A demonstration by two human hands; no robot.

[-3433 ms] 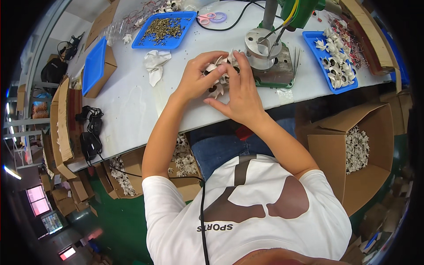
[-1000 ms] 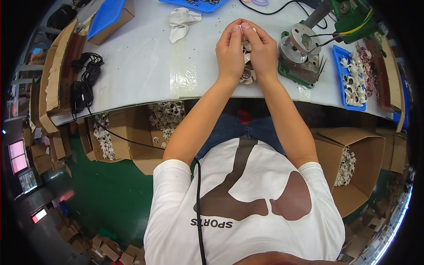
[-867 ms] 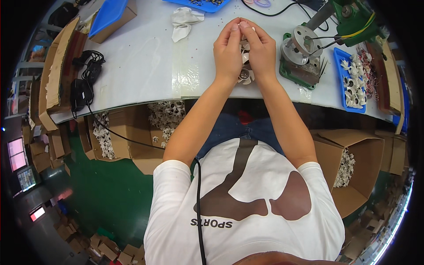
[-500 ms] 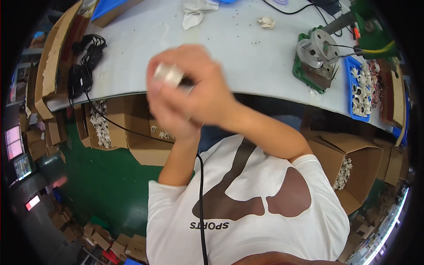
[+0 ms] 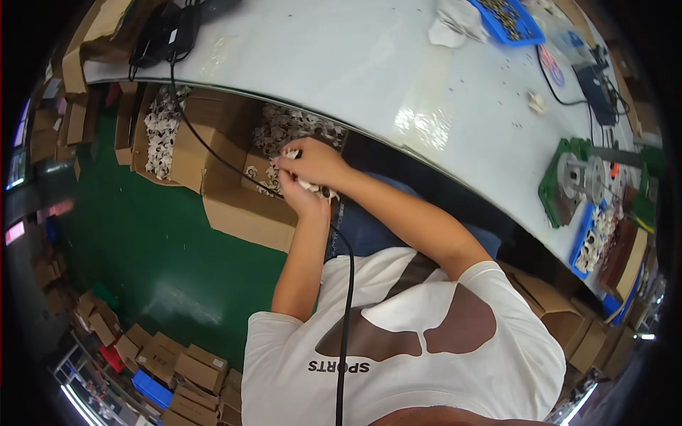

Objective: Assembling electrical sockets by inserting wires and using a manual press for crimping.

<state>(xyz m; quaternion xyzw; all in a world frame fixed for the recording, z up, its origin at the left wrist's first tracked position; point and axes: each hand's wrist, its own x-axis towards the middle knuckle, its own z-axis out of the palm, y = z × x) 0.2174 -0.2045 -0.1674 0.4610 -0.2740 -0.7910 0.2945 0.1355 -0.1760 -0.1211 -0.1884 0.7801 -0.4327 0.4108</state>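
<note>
Both my hands are close together over an open cardboard box [image 5: 245,219] below the table's edge. Several small white plastic parts [image 5: 310,186] rest in my left hand [image 5: 304,201], whose fingers curl up around them. My right hand [image 5: 321,163] lies across it from above, its fingertips closed on a white plastic part [image 5: 291,154]. The fingers partly cover these parts, so their exact shape is unclear. Inside the box, a heap of similar white parts [image 5: 288,126] with dark spots lies beyond my hands.
Left of my hands, another cardboard box [image 5: 187,153] holds more white parts. A black cable [image 5: 222,165] hangs across both boxes. On the white table [image 5: 320,50] are a green machine [image 5: 559,177], a blue tray [image 5: 582,245] of white parts and a blue tray [image 5: 490,27] of small metal pieces.
My hands have moved from above the table down over the box, still together. The view has turned leftward, so the green machine appears lower and farther right.
</note>
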